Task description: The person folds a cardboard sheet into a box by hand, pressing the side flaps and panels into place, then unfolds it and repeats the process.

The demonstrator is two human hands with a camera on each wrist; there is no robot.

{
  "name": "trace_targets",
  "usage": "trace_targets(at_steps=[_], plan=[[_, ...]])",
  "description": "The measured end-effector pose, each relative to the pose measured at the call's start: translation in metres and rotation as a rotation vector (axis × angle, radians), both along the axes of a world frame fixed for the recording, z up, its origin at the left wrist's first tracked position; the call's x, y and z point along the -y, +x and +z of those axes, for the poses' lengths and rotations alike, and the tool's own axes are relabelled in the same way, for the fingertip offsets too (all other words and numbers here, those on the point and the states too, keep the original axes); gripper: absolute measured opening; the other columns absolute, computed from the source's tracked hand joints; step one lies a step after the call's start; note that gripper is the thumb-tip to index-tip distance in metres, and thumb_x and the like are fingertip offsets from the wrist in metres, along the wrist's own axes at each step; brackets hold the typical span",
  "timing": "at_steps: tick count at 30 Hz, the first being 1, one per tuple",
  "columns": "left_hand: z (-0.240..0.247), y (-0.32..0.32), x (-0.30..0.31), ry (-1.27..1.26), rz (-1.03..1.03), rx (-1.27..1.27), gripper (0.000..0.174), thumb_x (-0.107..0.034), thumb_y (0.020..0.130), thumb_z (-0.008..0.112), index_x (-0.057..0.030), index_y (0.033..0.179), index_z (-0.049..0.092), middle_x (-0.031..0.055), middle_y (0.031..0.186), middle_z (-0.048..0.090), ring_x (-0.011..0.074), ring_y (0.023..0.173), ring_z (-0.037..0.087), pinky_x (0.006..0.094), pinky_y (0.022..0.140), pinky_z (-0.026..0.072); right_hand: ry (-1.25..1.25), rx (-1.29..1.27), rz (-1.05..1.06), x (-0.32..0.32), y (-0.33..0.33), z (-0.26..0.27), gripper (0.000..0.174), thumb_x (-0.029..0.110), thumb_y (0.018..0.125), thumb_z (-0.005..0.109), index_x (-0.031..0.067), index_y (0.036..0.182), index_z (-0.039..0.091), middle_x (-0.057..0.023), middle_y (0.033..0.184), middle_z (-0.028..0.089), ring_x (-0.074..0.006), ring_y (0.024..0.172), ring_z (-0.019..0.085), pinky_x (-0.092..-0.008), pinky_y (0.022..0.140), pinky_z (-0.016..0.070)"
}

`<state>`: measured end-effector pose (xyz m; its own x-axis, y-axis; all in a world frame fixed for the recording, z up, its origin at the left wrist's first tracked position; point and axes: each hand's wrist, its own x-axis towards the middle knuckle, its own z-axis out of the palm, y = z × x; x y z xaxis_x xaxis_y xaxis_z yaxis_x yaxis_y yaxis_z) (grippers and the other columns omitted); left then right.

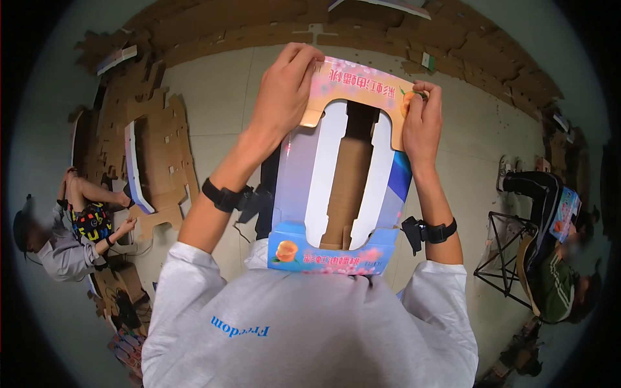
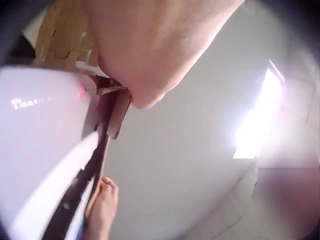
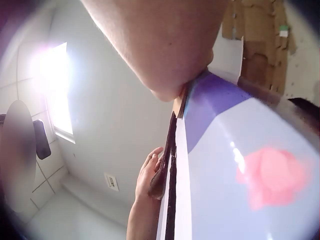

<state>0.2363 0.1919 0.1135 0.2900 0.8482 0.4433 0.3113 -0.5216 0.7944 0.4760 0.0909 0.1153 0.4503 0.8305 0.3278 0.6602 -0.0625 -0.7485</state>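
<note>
A printed cardboard fruit box (image 1: 297, 174) is held out in front of the torso, its near end against the grey sweatshirt. Peaches, pink blossom and lettering decorate its end panels, and white side flaps (image 1: 317, 174) frame a long opening with brown board inside. My left hand (image 1: 281, 90) grips the far left corner, fingertips over the top edge. At the far right corner my right hand (image 1: 424, 123) pinches the orange end panel (image 1: 356, 87) with fingers bent. In the left wrist view the box's glossy side (image 2: 40, 120) lies beside the left hand (image 2: 145, 50).
Flattened cardboard sheets (image 1: 158, 142) cover the floor at left, with more cardboard (image 1: 226, 32) along the far side. One person (image 1: 65, 246) sits at left; another (image 1: 550, 258) is at right, close to a black metal frame (image 1: 501, 258). Both wrists wear black straps.
</note>
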Motion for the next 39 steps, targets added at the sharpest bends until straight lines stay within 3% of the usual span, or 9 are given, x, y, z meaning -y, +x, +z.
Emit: trace_targets(at_steps=[8,15,20,23,24,27,30,31,39], plan=[[0.007,-0.001,-0.004,0.892,-0.086,-0.056,0.009,-0.002,0.074,0.07,-0.0042,0.08,0.064,0.011,0.085,0.068,0.0287,0.091,0.072,0.0444,0.098,0.0622,0.009,0.008,-0.047,0.009,0.001,-0.003,0.025,0.015,0.107,0.048,-0.003,0.121,0.057,-0.0213,0.125,0.062,-0.0355,0.11,0.063,-0.0435,0.095,0.0504],[0.01,0.003,0.001,1.152,-0.487,-0.269,0.012,-0.004,0.074,0.069,-0.0085,0.077,0.058,0.0051,0.084,0.061,0.0246,0.094,0.07,0.0384,0.097,0.0623,-0.043,0.161,-0.015,0.016,-0.01,0.003,0.021,0.012,0.106,0.052,-0.0031,0.12,0.058,-0.0221,0.126,0.059,-0.0375,0.109,0.063,-0.0448,0.095,0.0511],[-0.006,-0.004,-0.006,0.119,-0.207,0.395,0.012,-0.01,0.095,0.061,0.0013,0.096,0.059,0.0151,0.104,0.059,0.0254,0.101,0.059,0.0391,0.102,0.0493,-0.012,0.092,-0.029,0.018,-0.009,-0.001,0.022,0.011,0.105,0.055,-0.0029,0.122,0.058,-0.0221,0.126,0.059,-0.0394,0.114,0.062,-0.0447,0.099,0.0512],[-0.029,-0.008,-0.003,-0.358,0.043,0.267,0.027,-0.021,0.103,0.062,-0.0008,0.12,0.053,0.0185,0.126,0.054,0.029,0.116,0.055,0.042,0.094,0.0508,0.026,0.179,0.006,0.02,-0.003,-0.004,0.023,0.011,0.104,0.057,-0.002,0.122,0.059,-0.0214,0.131,0.059,-0.0399,0.127,0.059,-0.0481,0.106,0.0481],[-0.046,-0.022,0.009,-0.422,-0.189,0.28,0.06,-0.03,0.103,0.069,-0.0041,0.148,0.038,0.0213,0.145,0.041,0.0342,0.138,0.044,0.0426,0.113,0.0448,0.056,0.227,0.022,0.017,-0.001,-0.005,0.023,0.011,0.103,0.057,-0.0016,0.122,0.06,-0.021,0.132,0.059,-0.0399,0.131,0.058,-0.0499,0.109,0.0466],[-0.034,-0.045,0.079,-0.339,-0.162,-0.01,0.095,-0.031,0.091,0.083,-0.0028,0.161,0.025,0.0228,0.15,0.043,0.0398,0.147,0.041,0.0439,0.123,0.0383,-0.004,0.734,0.203,0.017,0.004,0.013,0.033,0.012,0.097,0.067,0.0035,0.129,0.064,-0.0188,0.144,0.058,-0.0387,0.145,0.05,-0.0568,0.119,0.0374],[-0.042,-0.05,0.09,-0.714,-0.182,0.138,0.114,-0.029,0.081,0.091,-0.0003,0.165,0.019,0.0253,0.157,0.04,0.0421,0.15,0.04,0.0466,0.125,0.0362,-0.002,0.543,0.681,0.001,-0.033,0.058,0.053,0.016,0.087,0.078,0.0121,0.138,0.065,-0.0157,0.154,0.055,-0.0369,0.151,0.046,-0.0597,0.124,0.0297],[-0.041,-0.05,0.089,-0.691,-0.197,0.129,0.114,-0.028,0.081,0.091,0.0,0.165,0.02,0.0258,0.157,0.04,0.042,0.15,0.041,0.0469,0.125,0.0363,-0.02,0.585,0.78,-0.004,-0.049,0.064,0.068,0.017,0.08,0.084,0.0186,0.145,0.063,-0.0145,0.159,0.052,-0.0374,0.152,0.044,-0.0569,0.126,0.0288],[-0.041,-0.057,0.092,-0.625,-0.212,0.098,0.11,-0.028,0.081,0.09,-0.0051,0.165,0.024,0.0257,0.159,0.041,0.0385,0.15,0.043,0.0459,0.125,0.0374,0.063,0.87,1.092,-0.052,-0.086,0.047,0.038,0.006,0.08,0.075,0.0197,0.114,0.065,-0.0077,0.136,0.063,-0.0338,0.146,0.05,-0.0551,0.12,0.0412]])
